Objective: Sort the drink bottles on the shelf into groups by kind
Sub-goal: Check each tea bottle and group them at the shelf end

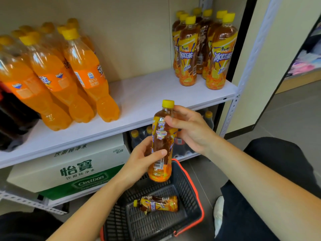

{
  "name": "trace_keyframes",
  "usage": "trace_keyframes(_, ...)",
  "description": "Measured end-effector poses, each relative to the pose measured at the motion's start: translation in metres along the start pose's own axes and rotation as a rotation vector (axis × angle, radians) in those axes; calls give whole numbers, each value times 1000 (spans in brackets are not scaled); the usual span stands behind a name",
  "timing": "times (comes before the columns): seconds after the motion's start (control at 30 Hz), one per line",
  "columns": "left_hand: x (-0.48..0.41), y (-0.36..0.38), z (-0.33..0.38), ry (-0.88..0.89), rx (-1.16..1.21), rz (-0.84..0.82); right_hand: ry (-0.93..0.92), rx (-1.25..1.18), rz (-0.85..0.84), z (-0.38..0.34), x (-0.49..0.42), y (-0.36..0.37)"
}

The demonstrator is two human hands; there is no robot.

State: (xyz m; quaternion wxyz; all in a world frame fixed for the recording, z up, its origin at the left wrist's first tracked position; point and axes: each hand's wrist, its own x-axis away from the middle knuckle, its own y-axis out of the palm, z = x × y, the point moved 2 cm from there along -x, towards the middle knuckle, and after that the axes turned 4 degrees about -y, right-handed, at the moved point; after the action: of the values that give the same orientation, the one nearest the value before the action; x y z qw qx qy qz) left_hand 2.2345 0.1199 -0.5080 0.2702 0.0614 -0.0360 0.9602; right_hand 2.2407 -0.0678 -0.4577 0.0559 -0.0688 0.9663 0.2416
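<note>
A: Counting the iced tea bottles (218, 56) at the shelf's (147, 94) right end, I get seven yellow caps. And the orange sodas (83, 72)?
B: At least seven on the left; those behind blur. One spare bottle (156, 205) lies in the basket (186, 181).
A: The hands?
B: One held bottle (162, 141), upright before the shelf: the left hand (140, 159) wraps its lower body, the right hand (191, 129) grips just under the cap.

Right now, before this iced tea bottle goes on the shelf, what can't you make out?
All head view.
1. Dark soda bottles, far left: cut by the frame edge, labels unseen.
2. Rear orange soda bottles: blurred and hidden behind the front row; count unclear.
3. Lower-shelf dark bottles: shadowed, partly behind the iced tea bottle, left hand and right hand.
4. Basket: near corner cut off by the bottom edge.
</note>
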Motion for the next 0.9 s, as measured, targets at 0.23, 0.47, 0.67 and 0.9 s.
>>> trace_keyframes(0.23, -7, -12, 5, 185, -74, 127, -117, 242, -14, -8, -3, 1)
trace_keyframes(0.47, -8, -38, 0, 302, -467, 340, -324, 613, 15, -20, 0, -13)
trace_keyframes(0.67, -3, -44, 9, 340, -705, 455, -349, 591, 50, -18, 0, -14)
trace_keyframes(0.9, -2, -41, 16, 282, -485, 383, -316, 377, 57, -14, 2, -10)
